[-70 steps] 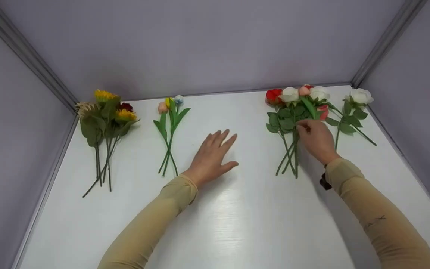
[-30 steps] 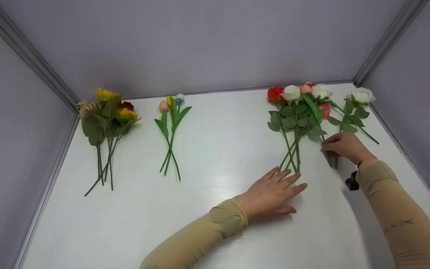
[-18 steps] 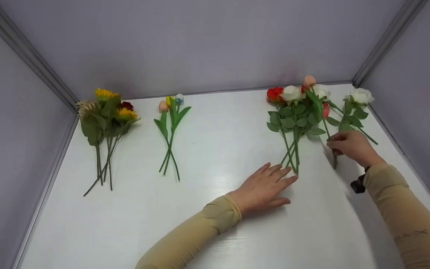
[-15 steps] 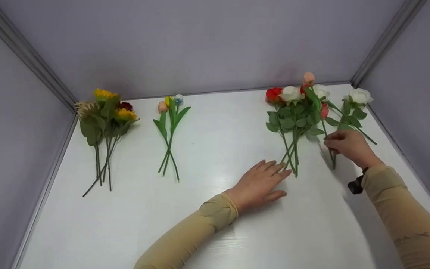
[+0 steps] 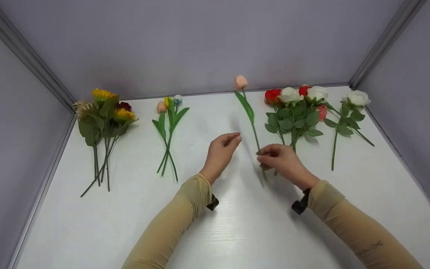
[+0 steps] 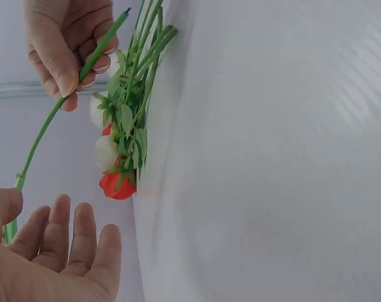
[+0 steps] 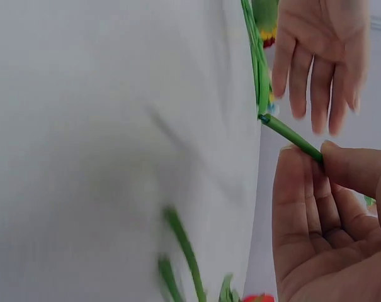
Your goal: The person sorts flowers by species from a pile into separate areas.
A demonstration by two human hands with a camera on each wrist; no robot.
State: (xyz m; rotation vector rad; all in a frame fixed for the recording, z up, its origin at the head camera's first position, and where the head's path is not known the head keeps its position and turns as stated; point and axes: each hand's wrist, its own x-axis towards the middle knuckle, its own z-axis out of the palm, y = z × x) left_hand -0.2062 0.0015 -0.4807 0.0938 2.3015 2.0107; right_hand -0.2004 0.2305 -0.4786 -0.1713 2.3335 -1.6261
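Right hand (image 5: 284, 162) pinches the tulip (image 5: 248, 109) low on its stem, just right of centre in the head view. Left hand (image 5: 219, 152) grips nothing, fingers relaxed. Risk: so low a pinch could let the bloom swivel.

Peach tulip (image 5: 247, 106) carried left, away from roses (image 5: 291, 95); left hand (image 5: 219, 154) shifted left too.

Site: a partitioned booth (image 5: 420, 82); wider premises cannot be determined. Plain grey-lilac panels (image 5: 207, 45) enclose the back and both sides, meeting at metal corner posts (image 5: 387, 41); a glossy white counter (image 5: 233, 239) spans between.
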